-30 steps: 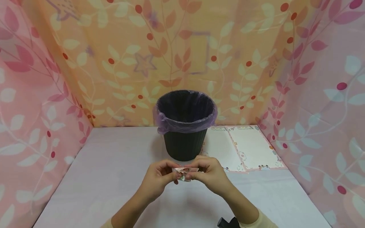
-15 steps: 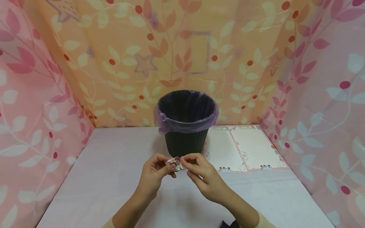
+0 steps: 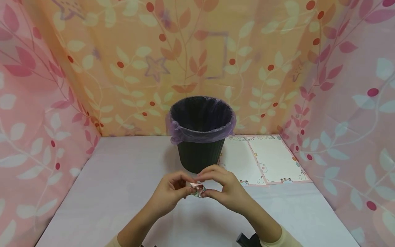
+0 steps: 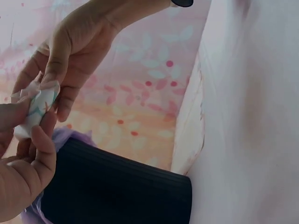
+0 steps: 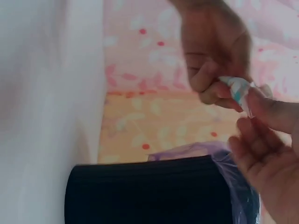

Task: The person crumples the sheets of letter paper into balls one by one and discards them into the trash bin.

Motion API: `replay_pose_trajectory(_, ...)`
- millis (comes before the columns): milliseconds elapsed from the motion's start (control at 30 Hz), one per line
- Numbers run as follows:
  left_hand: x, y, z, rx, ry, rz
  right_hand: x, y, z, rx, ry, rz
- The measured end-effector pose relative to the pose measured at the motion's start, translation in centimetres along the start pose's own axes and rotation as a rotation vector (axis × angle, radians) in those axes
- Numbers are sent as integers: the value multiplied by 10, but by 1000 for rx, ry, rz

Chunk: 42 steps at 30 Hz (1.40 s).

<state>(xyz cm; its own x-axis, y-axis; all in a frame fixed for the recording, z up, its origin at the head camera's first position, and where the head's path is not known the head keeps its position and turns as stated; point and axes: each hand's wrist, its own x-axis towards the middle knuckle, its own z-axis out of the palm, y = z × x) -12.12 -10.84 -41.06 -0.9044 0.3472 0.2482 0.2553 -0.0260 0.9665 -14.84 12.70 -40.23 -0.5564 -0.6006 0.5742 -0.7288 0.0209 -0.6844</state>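
Both hands meet in front of the bin around a small crumpled piece of paper [image 3: 198,189], white with pink and green print. My left hand [image 3: 170,193] pinches it from the left between thumb and fingers. From the right, my right hand [image 3: 230,190] holds it with the thumb at its near edge and the fingers arched over the top. In the left wrist view the crumpled paper [image 4: 41,106] sits between both sets of fingertips. The right wrist view shows its turquoise print [image 5: 237,91] by the right thumb; part of the paper is hidden in the left fingers.
A black bin [image 3: 200,154] with a purple liner bag [image 3: 202,137] stands behind the hands. Two sheets with decorated borders [image 3: 279,159] lie on the white table [image 3: 123,171] to its right. A black object [image 3: 248,240] is at the front edge. Patterned cloth [image 3: 123,85] walls enclose the table.
The paper has become smaller and more crumpled. The right hand came away slightly half a second ago, and its thumb and fingers are now back around the paper; both hands have lowered slightly.
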Motion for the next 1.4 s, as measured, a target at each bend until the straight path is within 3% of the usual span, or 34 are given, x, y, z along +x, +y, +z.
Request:
replay_pose_trajectory(67, 0, 2, 1, -20, 44, -52, 1, 4, 5, -71, 32, -127)
replay_pose_trajectory(167, 1, 4, 2, -93, 134, -119, 3, 10, 12, -102, 107, -242)
replay_pose_trajectory(300, 1, 2, 3, -138, 177, -121, 4, 17, 17, -127, 175, -329)
replay_pose_trajectory(467, 3, 0, 0, -176, 142, -118, 6, 18, 16, -136, 158, -405)
replay_pose_trajectory(667, 4, -1, -3, -264, 74, -146, 12, 15, 10, -317, 99, -596)
replay_pose_trajectory(767, 4, -4, -5, -323, 35, -159, 17, 15, 6, -357, 81, -692)
replay_pose_trajectory(933, 5, -6, -6, -424, 22, -206, 21, 14, 3, -396, 90, -761)
replay_pose_trajectory(1033, 5, -5, -5, -431, 30, -218, 19, 14, 4, -372, 109, -711)
replay_pose_trajectory(1100, 4, -4, -3, -424, 35, -209, 15, 14, 7, -301, 125, -617)
replay_pose_trajectory(1267, 3, 1, 1, -368, 88, -138, 3, 10, 14, -146, 223, -222)
replay_pose_trajectory(1400, 0, 3, 3, -219, 135, 2, -1, 4, 16, -62, 177, 77)
